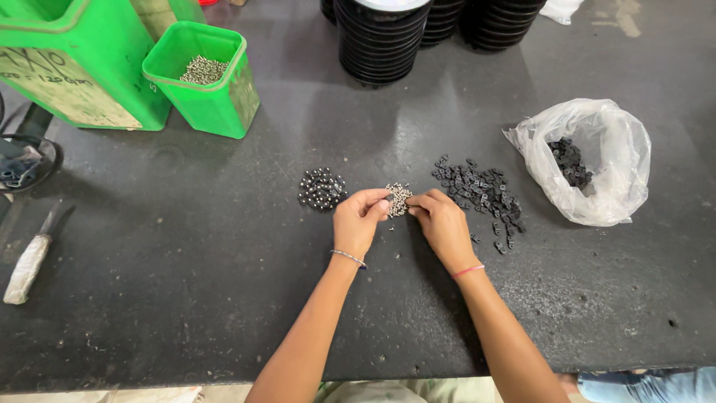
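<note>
My left hand (359, 220) and my right hand (441, 224) meet at a small heap of silver screws (399, 197) on the dark table (186, 283). Fingertips of both hands are pinched together at the heap's near edge; whether each holds a screw is too small to tell. A cluster of dark round beads or washers (321, 188) lies just left of my left hand. A spread of small black plastic pieces (479, 194) lies to the right of my right hand.
A clear plastic bag (597, 160) with more black pieces sits at right. A small green bin (205, 78) of screws and a bigger green bin (74, 63) stand at back left. Black stacked discs (382, 41) at the back. A wrapped-handle knife (30, 261) at left.
</note>
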### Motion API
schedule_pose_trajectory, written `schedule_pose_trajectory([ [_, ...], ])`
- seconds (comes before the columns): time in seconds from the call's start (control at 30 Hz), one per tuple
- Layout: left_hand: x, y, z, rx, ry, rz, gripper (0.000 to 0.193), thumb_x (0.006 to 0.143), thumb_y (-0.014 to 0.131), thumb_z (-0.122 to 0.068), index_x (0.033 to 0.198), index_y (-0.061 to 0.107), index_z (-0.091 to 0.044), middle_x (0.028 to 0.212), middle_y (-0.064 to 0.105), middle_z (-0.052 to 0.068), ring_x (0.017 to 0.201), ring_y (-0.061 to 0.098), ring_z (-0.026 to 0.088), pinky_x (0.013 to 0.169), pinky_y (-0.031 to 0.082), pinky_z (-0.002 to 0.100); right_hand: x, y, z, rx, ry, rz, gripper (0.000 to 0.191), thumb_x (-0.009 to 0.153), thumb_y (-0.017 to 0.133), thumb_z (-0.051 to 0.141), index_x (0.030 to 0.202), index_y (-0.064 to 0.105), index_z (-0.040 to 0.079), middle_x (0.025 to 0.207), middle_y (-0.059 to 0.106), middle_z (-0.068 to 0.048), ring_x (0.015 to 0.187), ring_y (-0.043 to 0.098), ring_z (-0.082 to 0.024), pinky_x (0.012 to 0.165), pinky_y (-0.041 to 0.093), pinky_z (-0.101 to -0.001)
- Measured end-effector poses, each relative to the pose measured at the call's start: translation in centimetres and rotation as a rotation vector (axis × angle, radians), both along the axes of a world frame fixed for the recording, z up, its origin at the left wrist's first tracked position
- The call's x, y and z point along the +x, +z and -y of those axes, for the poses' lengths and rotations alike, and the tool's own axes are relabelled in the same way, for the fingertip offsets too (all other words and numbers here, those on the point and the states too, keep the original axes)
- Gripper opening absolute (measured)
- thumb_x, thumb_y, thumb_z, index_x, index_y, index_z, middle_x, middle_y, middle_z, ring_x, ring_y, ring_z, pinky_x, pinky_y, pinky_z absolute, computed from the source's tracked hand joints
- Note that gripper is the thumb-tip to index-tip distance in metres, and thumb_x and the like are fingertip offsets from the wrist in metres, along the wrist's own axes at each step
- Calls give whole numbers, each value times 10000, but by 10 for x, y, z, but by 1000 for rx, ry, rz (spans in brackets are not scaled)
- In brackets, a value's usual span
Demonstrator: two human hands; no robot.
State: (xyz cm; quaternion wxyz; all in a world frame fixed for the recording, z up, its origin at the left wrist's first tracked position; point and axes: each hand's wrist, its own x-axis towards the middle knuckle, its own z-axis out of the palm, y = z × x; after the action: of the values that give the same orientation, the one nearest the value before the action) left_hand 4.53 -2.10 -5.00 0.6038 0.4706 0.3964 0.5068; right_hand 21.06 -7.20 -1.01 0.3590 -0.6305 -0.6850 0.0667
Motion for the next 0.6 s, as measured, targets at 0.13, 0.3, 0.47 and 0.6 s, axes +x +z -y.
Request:
schedule_pose_trajectory([
  [0.13, 2, -3, 0, 15, -5, -16, 236, 915, 688, 8, 1145, 728, 42, 1015, 775, 76, 807, 697, 91, 748, 594, 239, 1, -1, 1, 0, -2, -16, 155, 856, 738, 92, 1009, 765, 84, 928, 690, -87, 847, 692, -298, 753, 544, -390],
  [0.3, 4, -2, 0, 21, 3, -43, 231, 912, 698, 3, 1137, 737, 36, 999, 777, 76, 799, 697, 90, 739, 599, 239, 2, -5, -1, -7, -4, -28, 156, 847, 756, 115, 998, 762, 77, 921, 692, -88, 838, 693, -299, 748, 547, -389],
  [0.47, 3, 3, 3, 31, 12, -93, 237, 901, 706, -7, 1134, 742, 21, 998, 785, 70, 780, 702, 86, 731, 601, 238, 1, -11, -4, 29, -17, 48, 101, 872, 748, 105, 970, 744, 82, 890, 671, -104, 841, 675, -317, 747, 536, -407],
  [0.6, 3, 11, 6, 61, 34, -172, 220, 889, 725, -22, 1104, 756, 13, 940, 791, 66, 757, 707, 81, 713, 597, 236, -2, -9, -2, 118, -21, 0, 88, 899, 737, 89, 984, 718, 74, 916, 660, -117, 841, 662, -318, 740, 535, -399],
])
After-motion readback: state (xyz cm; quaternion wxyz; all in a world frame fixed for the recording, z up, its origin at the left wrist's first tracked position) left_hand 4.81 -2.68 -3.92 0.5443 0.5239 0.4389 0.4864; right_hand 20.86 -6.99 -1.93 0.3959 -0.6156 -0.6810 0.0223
